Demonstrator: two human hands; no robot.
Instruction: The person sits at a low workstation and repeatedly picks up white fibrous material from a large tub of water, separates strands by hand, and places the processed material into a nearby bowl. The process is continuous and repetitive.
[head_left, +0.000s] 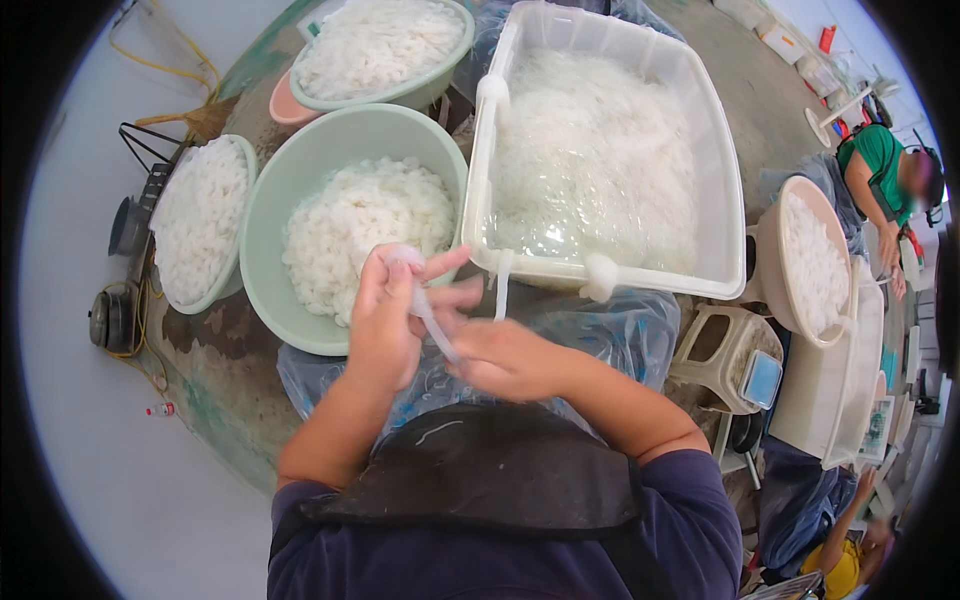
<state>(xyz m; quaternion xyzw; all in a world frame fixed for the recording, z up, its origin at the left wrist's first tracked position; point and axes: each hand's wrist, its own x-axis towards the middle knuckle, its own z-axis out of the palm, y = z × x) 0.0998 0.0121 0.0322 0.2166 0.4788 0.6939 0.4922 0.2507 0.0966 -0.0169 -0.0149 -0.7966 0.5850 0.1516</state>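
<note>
My left hand (381, 322) pinches a wet white cocoon (405, 256) between thumb and fingers above the rim of a pale green basin (262, 247). From it a stretched strand of white fibre (439, 334) runs down to my right hand (506, 360), whose curled fingers hold its lower end. Motion blurs some of the fingers. Soft white cocoons (360, 217) lie heaped in the basin. Right of it stands a white rectangular tub (731, 202) with loose white fibre (592, 150) in water. Wads of fibre (600, 277) cling to the tub's rim.
Heaped basins of cocoons stand at the left (199, 232) and top (382, 49). A beige basin (772, 247), a plastic stool (701, 352) and another white tub (810, 397) are at right. Co-workers in green (874, 161) and yellow (836, 566) sit beyond.
</note>
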